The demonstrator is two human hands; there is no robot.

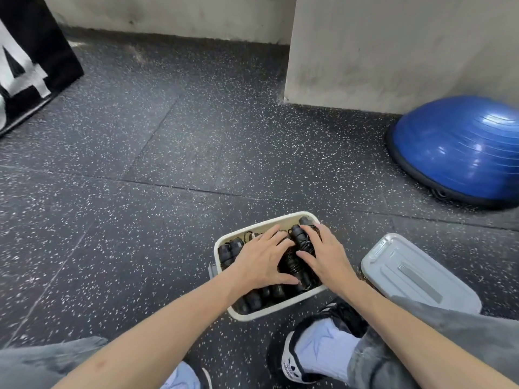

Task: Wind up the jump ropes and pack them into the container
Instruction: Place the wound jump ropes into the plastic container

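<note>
1. Speckled black rubber flooring [140,169] carries the whole job; a pale wall [393,51] stands behind it.

2. Jump ropes [292,262]: already wound, black, lying packed inside the container [280,313], handles side by side and thin cord wrapped over them. Judge them light. The handles look stiff and give you a firm hold; the cord is soft and springy and will likely uncoil if you lift by it alone. Take each bundle across its handles, over the wraps.

3. Left hand [261,262]: fingers spread and nearly straight, lying flat on the bundles; it presses, it does not grasp.

4. Right hand [323,256]: fingers splayed over the top bundle, tips on the cord and handle; also pressing down, nothing gripped.

5. Container: white, rectangular, open, on the floor just ahead of your feet. It appears full to the rim, so expect the load to push back; press evenly before closing.

6. Grey lid [415,273]: lying flat on the floor just right of the container, apart from it. It looks rigid and light; take it by its long edges.

7. Surroundings: a blue dome balance trainer [460,153] against the wall at the right, well apart; a black panel with white lettering [31,60] at far left; your striped shoe [297,360] near the container.
</note>
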